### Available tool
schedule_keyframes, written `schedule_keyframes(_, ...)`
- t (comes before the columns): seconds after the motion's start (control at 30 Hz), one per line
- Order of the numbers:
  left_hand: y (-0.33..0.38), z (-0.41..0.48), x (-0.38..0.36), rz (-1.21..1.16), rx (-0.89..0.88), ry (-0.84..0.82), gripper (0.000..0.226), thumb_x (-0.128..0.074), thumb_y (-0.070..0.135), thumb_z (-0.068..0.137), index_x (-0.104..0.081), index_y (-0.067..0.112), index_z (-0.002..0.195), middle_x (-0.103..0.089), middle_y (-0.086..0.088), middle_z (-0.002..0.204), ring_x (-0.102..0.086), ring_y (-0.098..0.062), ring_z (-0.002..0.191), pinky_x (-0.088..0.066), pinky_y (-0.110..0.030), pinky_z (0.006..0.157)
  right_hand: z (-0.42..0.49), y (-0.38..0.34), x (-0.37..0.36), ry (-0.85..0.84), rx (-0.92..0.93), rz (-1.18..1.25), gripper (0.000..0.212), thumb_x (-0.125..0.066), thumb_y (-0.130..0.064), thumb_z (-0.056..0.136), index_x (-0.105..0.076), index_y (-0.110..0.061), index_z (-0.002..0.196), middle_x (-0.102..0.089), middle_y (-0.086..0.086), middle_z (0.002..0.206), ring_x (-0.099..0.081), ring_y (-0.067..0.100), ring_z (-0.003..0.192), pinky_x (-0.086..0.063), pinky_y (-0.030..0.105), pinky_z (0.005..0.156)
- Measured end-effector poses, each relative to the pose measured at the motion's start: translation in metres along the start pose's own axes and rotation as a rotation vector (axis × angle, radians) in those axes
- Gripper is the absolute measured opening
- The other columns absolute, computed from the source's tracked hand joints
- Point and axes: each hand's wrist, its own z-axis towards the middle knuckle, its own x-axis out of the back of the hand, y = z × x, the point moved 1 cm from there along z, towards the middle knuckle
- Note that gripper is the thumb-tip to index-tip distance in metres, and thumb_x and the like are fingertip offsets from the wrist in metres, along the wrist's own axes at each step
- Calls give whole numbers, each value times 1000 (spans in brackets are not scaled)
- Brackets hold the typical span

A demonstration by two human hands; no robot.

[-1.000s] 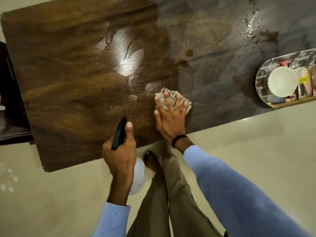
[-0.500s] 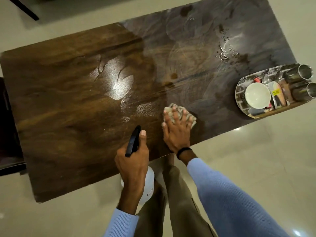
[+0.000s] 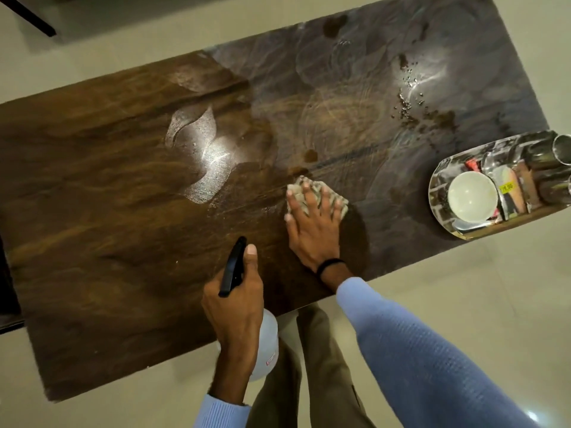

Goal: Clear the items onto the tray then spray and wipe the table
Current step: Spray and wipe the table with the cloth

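Note:
My right hand (image 3: 312, 230) lies flat on a pale checked cloth (image 3: 332, 196), pressing it onto the dark wooden table (image 3: 108, 211) near the middle of the front half. My left hand (image 3: 234, 307) grips a spray bottle: its black trigger head (image 3: 231, 267) sticks up over the table's front edge, its white body (image 3: 265, 344) hangs below my palm. A shiny metal tray (image 3: 438, 193) sits at the table's right end with a white bowl (image 3: 471, 196), packets and steel cups (image 3: 560, 149) on it.
Wet streaks and droplets (image 3: 411, 97) gleam on the right far part of the table, and a smeared wet patch (image 3: 200, 156) shows left of centre. My legs (image 3: 309, 366) stand against the front edge. Pale tiled floor surrounds the table; dark furniture sits at the left.
The view has pulled back, showing more of the table and tray. My right hand with the cloth has shifted slightly right along the tabletop. My left hand keeps its hold on the bottle.

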Motion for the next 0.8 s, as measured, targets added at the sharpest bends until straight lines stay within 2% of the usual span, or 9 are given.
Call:
schedule_keyframes(0.17, 24, 13, -18, 22, 39, -1, 46, -62, 62, 81, -72, 17, 76, -71, -3, 67, -69, -25, 64, -60, -53, 72, -48, 37, 7, -175, 423, -110, 55, -35, -48, 103, -23, -39, 156, -16, 0, 167, -9, 33, 154, -10, 62, 121)
schedule_keyframes(0.23, 33, 19, -22, 22, 37, 9, 47, -59, 65, 78, -69, 20, 72, -71, -5, 66, -68, -26, 63, -60, -54, 71, -38, 66, 19, -180, 399, -127, 55, -33, -49, 102, -25, -39, 156, -20, 2, 167, -12, 34, 154, -14, 64, 118)
schedule_keyframes(0.3, 40, 27, -26, 21, 25, 31, 45, -59, 65, 79, -68, 22, 70, -70, -7, 65, -67, -29, 61, -60, -55, 69, -1, 73, 29, -134, 234, -96, 55, -31, -49, 101, -29, -38, 155, -22, 4, 166, -12, 36, 153, -15, 65, 117)
schedule_keyframes(0.37, 45, 33, -32, 8, 38, 51, 39, -63, 61, 84, -66, 24, 70, -70, -9, 67, -67, -31, 61, -59, -56, 69, 49, 54, 33, -39, 47, -54, 54, -34, -50, 101, -32, -40, 153, -24, 2, 165, -12, 38, 153, -9, 65, 119)
schedule_keyframes(0.43, 48, 40, -38, 5, 61, 90, 36, -67, 57, 87, -65, 27, 68, -71, -7, 68, -67, -31, 62, -59, -56, 69, 87, 18, 28, 11, -24, -17, 54, -35, -50, 100, -31, -41, 153, -25, 2, 164, -9, 40, 153, -4, 66, 119)
schedule_keyframes(0.53, 59, 51, -46, 7, 64, 125, 36, -68, 57, 88, -66, 28, 67, -71, -1, 65, -69, -24, 63, -59, -56, 69, 82, -20, 17, -89, 212, -33, 55, -35, -49, 101, -27, -38, 155, -19, 2, 166, -5, 40, 153, -8, 67, 117)
schedule_keyframes(0.67, 73, 66, -52, 4, 60, 130, 35, -67, 57, 88, -67, 29, 66, -70, 1, 64, -69, -23, 64, -60, -57, 71, 35, 30, 28, -212, 555, -110, 55, -35, -49, 103, -25, -38, 156, -19, 1, 167, -12, 36, 153, -11, 63, 120)
schedule_keyframes(0.73, 78, 73, -55, -10, 56, 134, 35, -67, 59, 87, -67, 30, 66, -70, -1, 64, -68, -27, 61, -59, -58, 69, 54, 59, 39, -184, 515, -121, 56, -35, -49, 102, -25, -39, 156, -22, 2, 166, -15, 36, 153, -13, 63, 119)
schedule_keyframes(0.8, 81, 80, -59, -11, 39, 147, 38, -66, 60, 86, -67, 27, 68, -70, -3, 65, -67, -29, 60, -59, -59, 68, 103, 56, 45, -95, 320, -73, 55, -36, -48, 102, -27, -39, 155, -25, 3, 165, -14, 35, 153, -13, 64, 119)
